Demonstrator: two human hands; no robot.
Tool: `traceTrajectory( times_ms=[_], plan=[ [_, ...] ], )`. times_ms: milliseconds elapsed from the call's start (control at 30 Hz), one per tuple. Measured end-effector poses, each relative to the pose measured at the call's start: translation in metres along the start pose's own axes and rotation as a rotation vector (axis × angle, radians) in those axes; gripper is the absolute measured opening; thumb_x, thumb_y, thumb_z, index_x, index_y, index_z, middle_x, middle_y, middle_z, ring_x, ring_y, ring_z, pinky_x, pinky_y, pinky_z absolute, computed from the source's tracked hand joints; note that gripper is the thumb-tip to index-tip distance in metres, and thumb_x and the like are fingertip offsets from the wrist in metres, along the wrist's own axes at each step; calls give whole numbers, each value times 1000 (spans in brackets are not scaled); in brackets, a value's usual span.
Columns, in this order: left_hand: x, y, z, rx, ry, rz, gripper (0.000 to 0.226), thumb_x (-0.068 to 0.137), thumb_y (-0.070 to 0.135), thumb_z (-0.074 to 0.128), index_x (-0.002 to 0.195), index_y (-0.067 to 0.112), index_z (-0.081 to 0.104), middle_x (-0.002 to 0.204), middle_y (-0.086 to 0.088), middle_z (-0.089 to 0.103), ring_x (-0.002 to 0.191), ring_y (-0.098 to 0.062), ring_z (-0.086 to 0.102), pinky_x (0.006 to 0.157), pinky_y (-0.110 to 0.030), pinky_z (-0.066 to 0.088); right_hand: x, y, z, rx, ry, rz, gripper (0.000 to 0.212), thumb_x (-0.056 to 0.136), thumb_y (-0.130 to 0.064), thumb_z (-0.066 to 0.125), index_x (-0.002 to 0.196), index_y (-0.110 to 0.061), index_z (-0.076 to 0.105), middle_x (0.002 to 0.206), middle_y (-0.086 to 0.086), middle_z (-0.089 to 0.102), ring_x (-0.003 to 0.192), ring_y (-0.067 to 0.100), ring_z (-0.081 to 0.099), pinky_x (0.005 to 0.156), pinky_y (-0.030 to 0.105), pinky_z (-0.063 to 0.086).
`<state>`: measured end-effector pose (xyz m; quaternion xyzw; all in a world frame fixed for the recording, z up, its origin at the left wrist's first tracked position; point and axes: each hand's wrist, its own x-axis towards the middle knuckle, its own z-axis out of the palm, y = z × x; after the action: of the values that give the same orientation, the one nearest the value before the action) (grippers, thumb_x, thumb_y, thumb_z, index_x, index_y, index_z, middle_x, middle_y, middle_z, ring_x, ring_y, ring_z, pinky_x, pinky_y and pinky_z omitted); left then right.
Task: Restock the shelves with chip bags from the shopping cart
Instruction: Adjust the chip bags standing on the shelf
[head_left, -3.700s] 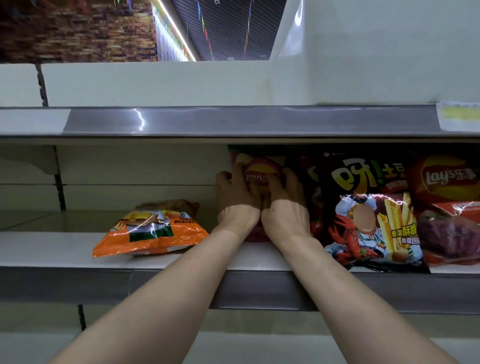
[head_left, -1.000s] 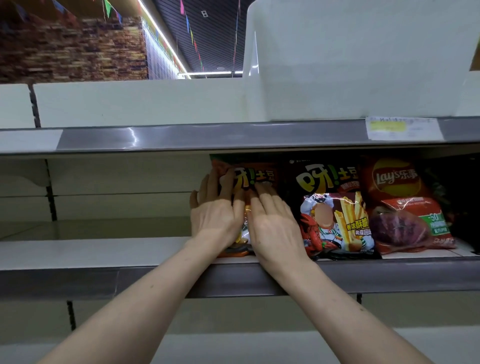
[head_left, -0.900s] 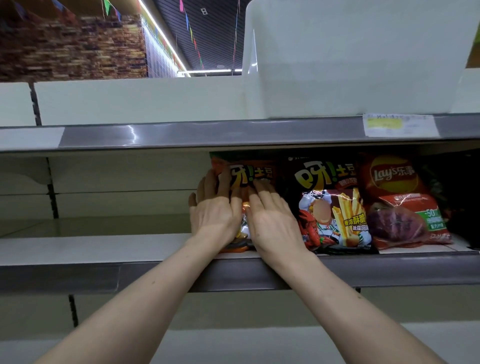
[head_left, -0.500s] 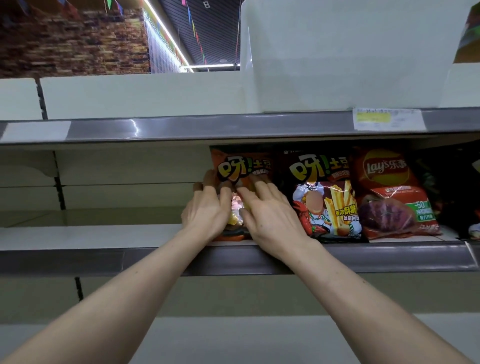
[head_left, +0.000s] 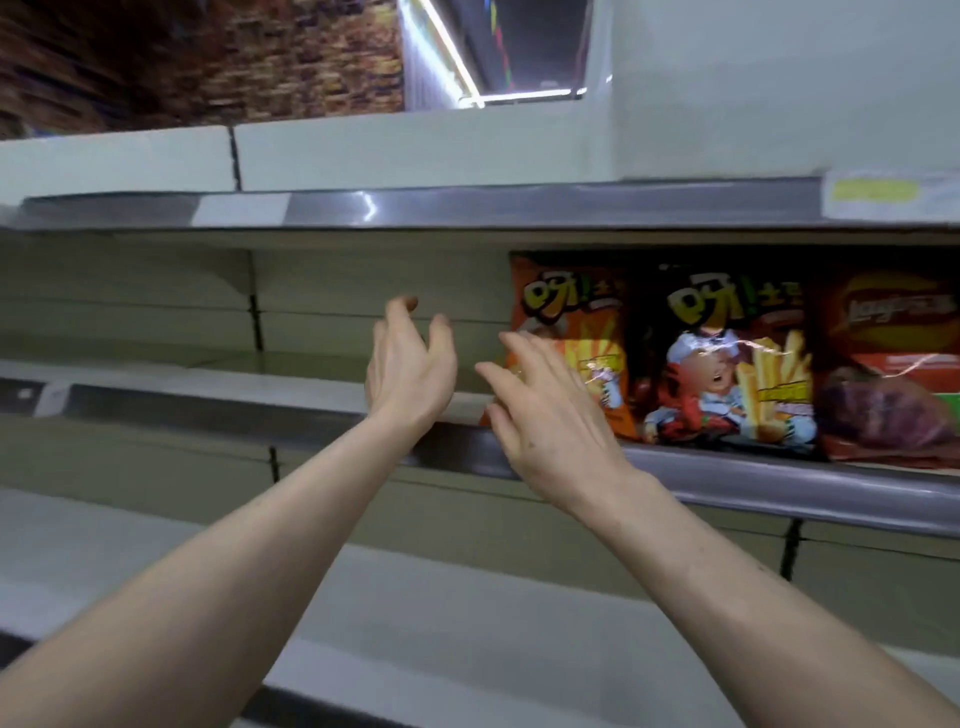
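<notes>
Both hands have come off the orange chip bag (head_left: 571, 317), whose front they were pressing half a second ago, and the view has swung leftward, so the bag now sits right of centre.

That bag stands upright on the middle shelf (head_left: 208, 410), whose long bare board stretches away to the bag's left. Directly above the bag runs the grey front rail of the upper shelf (head_left: 519, 208); below it and nearer the camera lies a pale lower shelf (head_left: 415, 623). Touching the orange bag's right side stands a black chip bag (head_left: 727, 364) printed with a cartoon chef and fries, and beyond that, farther right of the orange bag, a red chip bag (head_left: 893, 364), partly cut by the frame edge and blurred.

The left hand (head_left: 408, 369) hovers apart from the orange bag, just to its left, fingers loosely curved upward and holding nothing. The right hand (head_left: 550, 415) is in front of the orange bag's lower left corner, fingers spread and relaxed, gripping nothing; whether its fingertips touch the wrapper cannot be told.

Up and to the right of the orange bag, a yellow-and-white price label (head_left: 878, 195) is stuck on the upper rail, its print unreadable.
</notes>
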<state>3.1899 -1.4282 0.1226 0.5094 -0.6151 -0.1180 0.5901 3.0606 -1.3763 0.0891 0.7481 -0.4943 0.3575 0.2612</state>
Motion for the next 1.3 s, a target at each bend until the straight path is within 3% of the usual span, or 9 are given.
traceTrajectory(
  times_ms=[300, 467, 667, 867, 1067, 1200, 1300],
  plan=[
    [-27, -81, -83, 47, 177, -155, 36, 99, 30, 44, 131, 15, 44, 122, -10, 55, 110, -26, 53, 96, -35, 39, -12, -91, 48, 193, -165, -110, 35, 82, -6, 66, 117, -3, 64, 134, 26, 52, 127, 43, 47, 101, 55, 44],
    [-44, -129, -135, 120, 242, -279, 35, 98, 30, 46, 130, 16, 45, 117, -6, 55, 108, -24, 53, 93, -32, 39, -11, -153, 76, 260, -291, -178, 40, 96, -13, 52, 137, -8, 52, 153, 18, 32, 145, 32, 22, 117, 45, 20],
    [-64, -184, -213, 231, 241, -440, 38, 98, 33, 45, 133, 19, 41, 127, -6, 52, 108, -25, 55, 93, -36, 42, -7, -240, 110, 348, -411, -259, 44, 100, -19, 45, 144, -14, 43, 157, 12, 25, 147, 25, 13, 117, 38, 15],
    [-97, -255, -289, 287, 152, -693, 43, 91, 29, 52, 130, 17, 42, 130, -12, 50, 111, -32, 57, 97, -46, 48, -21, -325, 155, 410, -572, -311, 44, 99, -21, 46, 142, -14, 44, 155, 12, 28, 145, 26, 19, 114, 36, 19],
    [-162, -342, -342, 326, 96, -998, 46, 92, 28, 55, 134, 12, 43, 130, -13, 51, 113, -32, 56, 95, -42, 50, -79, -391, 214, 442, -811, -334, 43, 100, -21, 44, 142, -14, 45, 152, 12, 31, 142, 29, 23, 113, 40, 25],
    [-218, -400, -359, 311, 77, -1167, 42, 89, 27, 57, 125, 8, 47, 121, -14, 56, 113, -34, 55, 95, -43, 50, -130, -426, 254, 457, -963, -353, 40, 100, -23, 44, 139, -13, 47, 149, 11, 35, 140, 28, 26, 111, 38, 26],
    [-260, -440, -362, 286, 48, -1257, 29, 88, 22, 57, 111, 6, 51, 115, -19, 59, 100, -34, 59, 82, -41, 52, -170, -445, 283, 468, -1048, -360, 37, 99, -23, 45, 133, -11, 51, 143, 12, 41, 135, 30, 32, 109, 40, 32]
  ],
)
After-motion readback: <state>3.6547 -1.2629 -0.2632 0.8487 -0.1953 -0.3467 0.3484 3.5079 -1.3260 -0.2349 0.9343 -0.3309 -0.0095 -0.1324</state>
